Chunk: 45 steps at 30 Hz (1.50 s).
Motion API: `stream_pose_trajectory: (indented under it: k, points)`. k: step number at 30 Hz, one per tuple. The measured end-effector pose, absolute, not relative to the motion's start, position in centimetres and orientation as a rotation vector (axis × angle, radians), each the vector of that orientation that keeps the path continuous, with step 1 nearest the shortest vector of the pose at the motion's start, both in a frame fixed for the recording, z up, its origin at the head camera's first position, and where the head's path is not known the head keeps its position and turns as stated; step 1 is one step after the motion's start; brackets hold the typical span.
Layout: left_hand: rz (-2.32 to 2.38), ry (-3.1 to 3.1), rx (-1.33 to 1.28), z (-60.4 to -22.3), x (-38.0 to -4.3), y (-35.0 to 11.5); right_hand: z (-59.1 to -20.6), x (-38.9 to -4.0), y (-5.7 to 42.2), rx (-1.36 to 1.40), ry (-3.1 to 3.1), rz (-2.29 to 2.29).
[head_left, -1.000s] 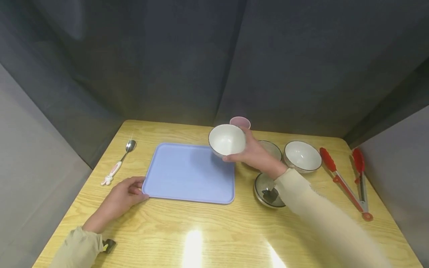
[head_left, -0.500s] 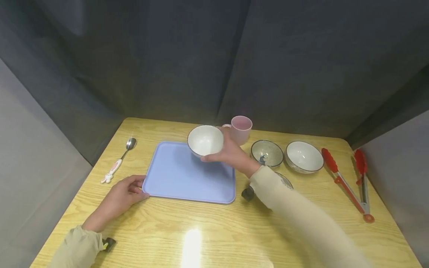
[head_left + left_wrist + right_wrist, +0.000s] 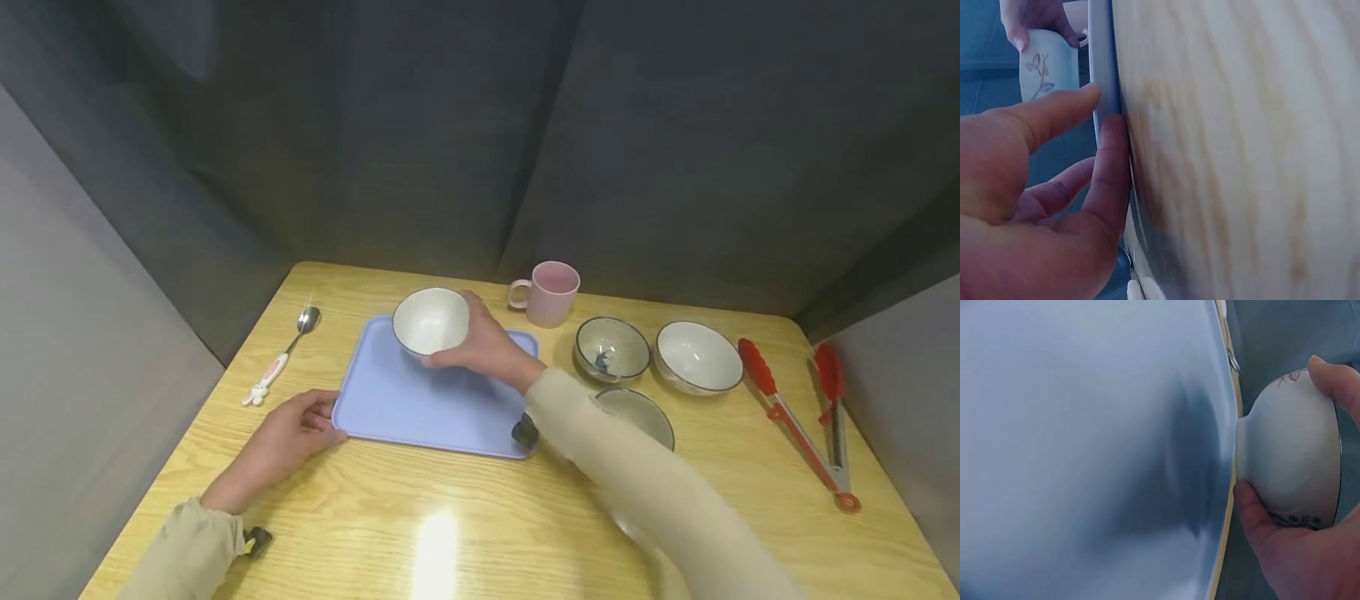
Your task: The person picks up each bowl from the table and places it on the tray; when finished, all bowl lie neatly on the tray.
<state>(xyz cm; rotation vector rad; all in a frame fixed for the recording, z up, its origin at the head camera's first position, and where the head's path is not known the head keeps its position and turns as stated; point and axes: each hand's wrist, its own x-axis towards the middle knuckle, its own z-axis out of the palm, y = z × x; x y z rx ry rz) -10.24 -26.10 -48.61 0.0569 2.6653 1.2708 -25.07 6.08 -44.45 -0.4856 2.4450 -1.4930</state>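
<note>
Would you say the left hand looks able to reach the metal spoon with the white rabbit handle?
Probably yes: the left hand holds the blue rectangular tray and would need to let go, but the spoon lies nearby, with nothing visible between them.

You are in what looks like a screened-off booth, perhaps a lab or studio set. Dark cloth [image 3: 405,150] rises behind the wooden table [image 3: 322,517], and grey screens [image 3: 97,317] stand along the table's left and right sides. A bright reflection [image 3: 437,550] gleams on the table's near part. The blue tray [image 3: 427,408], pink mug [image 3: 551,307] and red tongs [image 3: 806,452] on the table suggest a staged kitchen scene.
</note>
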Motion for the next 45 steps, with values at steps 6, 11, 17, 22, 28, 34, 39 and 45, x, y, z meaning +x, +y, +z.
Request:
stream_pose_trajectory:
  k: [6, 11, 17, 22, 28, 34, 39, 45]
  points:
    - [1.250, 2.672, 0.041, -48.4, -10.4, -26.0, -45.0, -25.8, 4.0, -0.502, 2.428, -1.501]
    - [1.244, 2.666, 0.029, -48.4, -10.4, -26.0, -45.5, -25.9, 2.0, -0.520, 2.406, -1.530]
    - [1.265, 2.657, 0.038, -48.6, -10.4, -25.8, -46.2, -25.9, 0.4, -0.538, 2.395, -1.548]
    - [1.277, 2.660, 0.040, -48.8, -10.5, -25.6, -46.6, -26.0, -0.3, -0.506, 2.408, -1.557]
    - [1.266, 2.660, 0.016, -48.8, -10.4, -25.7, -46.9, -26.1, -0.7, -0.475, 2.439, -1.533]
    - [1.269, 2.664, 0.017, -48.7, -10.3, -25.8, -47.0, -26.3, -0.5, -0.452, 2.454, -1.519]
    - [1.269, 2.662, 0.026, -48.7, -10.4, -25.8, -47.2, -26.5, 0.0, -0.425, 2.463, -1.528]
    - [1.275, 2.664, 0.021, -48.7, -10.4, -25.9, -47.5, -26.6, 0.2, -0.415, 2.448, -1.541]
